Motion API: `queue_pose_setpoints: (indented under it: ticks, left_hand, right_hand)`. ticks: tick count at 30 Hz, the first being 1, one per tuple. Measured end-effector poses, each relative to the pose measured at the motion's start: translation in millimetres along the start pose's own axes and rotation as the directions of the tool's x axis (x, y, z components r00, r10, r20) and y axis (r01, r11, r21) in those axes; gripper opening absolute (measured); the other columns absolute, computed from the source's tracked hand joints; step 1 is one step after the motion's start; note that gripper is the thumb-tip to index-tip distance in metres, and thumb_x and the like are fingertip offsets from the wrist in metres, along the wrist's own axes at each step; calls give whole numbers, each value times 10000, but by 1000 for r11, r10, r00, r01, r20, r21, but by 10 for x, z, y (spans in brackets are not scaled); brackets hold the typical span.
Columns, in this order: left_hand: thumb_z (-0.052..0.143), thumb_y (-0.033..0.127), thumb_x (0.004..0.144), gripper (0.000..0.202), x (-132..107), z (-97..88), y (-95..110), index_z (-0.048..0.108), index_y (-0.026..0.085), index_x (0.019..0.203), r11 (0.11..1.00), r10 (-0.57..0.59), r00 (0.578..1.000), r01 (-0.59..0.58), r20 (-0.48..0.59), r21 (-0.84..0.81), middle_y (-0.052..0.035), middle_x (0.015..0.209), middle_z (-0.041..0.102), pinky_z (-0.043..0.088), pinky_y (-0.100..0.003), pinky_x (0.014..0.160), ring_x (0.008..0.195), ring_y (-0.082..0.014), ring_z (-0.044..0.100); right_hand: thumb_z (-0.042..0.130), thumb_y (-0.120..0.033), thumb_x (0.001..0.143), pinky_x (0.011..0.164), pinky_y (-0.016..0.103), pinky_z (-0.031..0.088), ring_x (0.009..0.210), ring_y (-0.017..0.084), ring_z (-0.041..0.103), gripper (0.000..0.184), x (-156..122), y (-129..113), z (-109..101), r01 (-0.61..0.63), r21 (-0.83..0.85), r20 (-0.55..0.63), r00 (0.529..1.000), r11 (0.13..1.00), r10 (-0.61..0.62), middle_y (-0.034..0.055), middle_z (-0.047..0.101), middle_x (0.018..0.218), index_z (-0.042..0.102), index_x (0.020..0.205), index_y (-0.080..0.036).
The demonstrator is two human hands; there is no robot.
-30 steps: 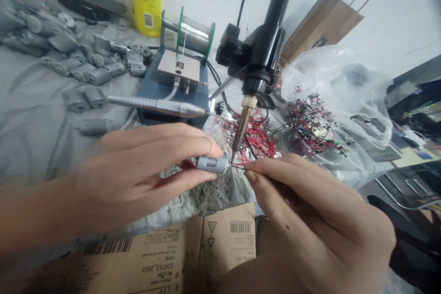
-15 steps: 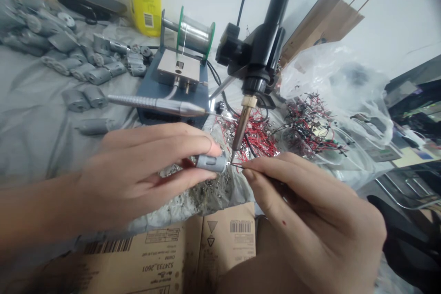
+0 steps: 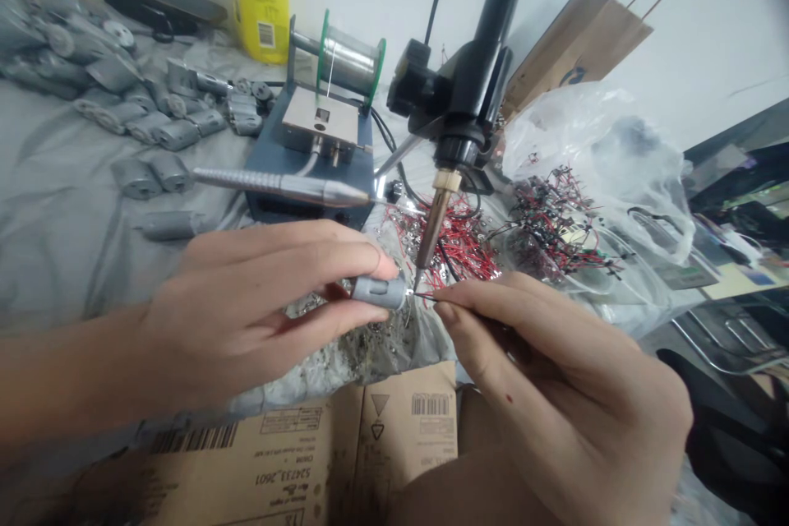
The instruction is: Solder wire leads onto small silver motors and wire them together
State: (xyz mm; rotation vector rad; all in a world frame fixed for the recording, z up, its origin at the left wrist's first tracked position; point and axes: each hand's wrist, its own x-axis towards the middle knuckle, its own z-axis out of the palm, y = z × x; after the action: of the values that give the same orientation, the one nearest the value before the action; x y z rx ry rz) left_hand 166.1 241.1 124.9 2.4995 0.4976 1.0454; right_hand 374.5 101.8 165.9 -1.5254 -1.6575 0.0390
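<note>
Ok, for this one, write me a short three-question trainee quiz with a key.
1. What does the left hand hold? (a) a grey motor (b) a yellow bottle (c) a paper bag
2. True or false: the solder spool has green end discs.
3. Fill in: near the soldering iron tip, the right hand pinches a thin ____.

Key: 1 a; 2 true; 3 wire.

Here's the grey-draped table (image 3: 67, 246), and grey motors (image 3: 176, 134) crowd its left side! A blue unit (image 3: 274, 149) stands mid-table, red wires (image 3: 465, 253) heaped to its right.
</note>
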Motion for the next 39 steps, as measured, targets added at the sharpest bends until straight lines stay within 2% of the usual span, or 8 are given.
queue_pose_setpoints:
  ticks: [8, 12, 16, 22, 28, 32, 39]
  left_hand:
    - [654, 266, 1098, 174, 4, -29, -23, 741, 281, 1247, 997, 74, 997, -74, 16, 17, 28, 1230, 847, 657, -214, 1069, 1080, -161, 829]
    - [649, 269, 1099, 158, 22, -17, -1, 756, 279, 1215, 998, 65, 998, -64, -16, 9, 27, 1206, 855, 665, -208, 1041, 1050, -168, 838]
    - [618, 271, 1116, 150, 34, 1, 24, 750, 277, 1188, 997, 74, 997, -74, -29, 1, 47, 1195, 856, 636, -180, 1073, 1073, -149, 834]
    - [608, 265, 1125, 159, 52, -20, 12, 746, 264, 1204, 996, 88, 996, -87, -15, 16, 51, 1204, 854, 617, -132, 1057, 1088, -116, 826]
    - [610, 297, 1120, 162, 48, 9, 29, 756, 263, 1184, 997, 75, 996, -75, -59, -1, 54, 1156, 861, 626, -146, 1058, 1064, -133, 833]
    - [629, 288, 1116, 168, 26, -9, 9, 741, 293, 1241, 998, 57, 998, -56, -9, 31, 69, 1230, 845, 619, -164, 1094, 1103, -127, 821]
    - [631, 324, 1126, 175, 39, -8, -12, 760, 268, 1230, 996, 73, 997, -72, -17, 49, 69, 1199, 844, 603, -140, 1076, 1073, -108, 813]
  right_hand:
    - [771, -77, 972, 550, 231, 536, 687, 113, 715, 173, -1, 17, -8, 11, 20, 18, 1000, 1000, -11, -4, 791, 861, 813, 1039, -231]
    - [770, -72, 971, 568, 223, 548, 706, 110, 728, 174, 3, 24, -19, 28, 2, 15, 1000, 1000, -28, -3, 804, 881, 807, 1043, -226]
    - [791, -93, 971, 583, 218, 553, 728, 108, 740, 155, 5, 15, -22, 30, -3, 20, 999, 1000, -30, -2, 818, 902, 807, 1053, -224]
    - [791, -76, 968, 553, 222, 531, 681, 102, 705, 164, 9, -1, 4, 22, 14, -14, 1000, 1000, -22, -4, 808, 869, 799, 1041, -223]
    - [777, -72, 968, 544, 245, 517, 684, 117, 698, 175, -12, -20, 12, 19, -2, -31, 999, 1000, -19, 2, 805, 868, 799, 1036, -232]
    - [778, -78, 966, 566, 242, 517, 681, 108, 690, 173, -5, -23, 22, 7, -22, -49, 999, 1000, -8, -11, 798, 859, 797, 1021, -242]
    - [784, -85, 955, 526, 264, 489, 649, 123, 684, 170, 11, -31, 25, 0, -33, -73, 997, 999, -2, -7, 801, 838, 800, 1000, -248]
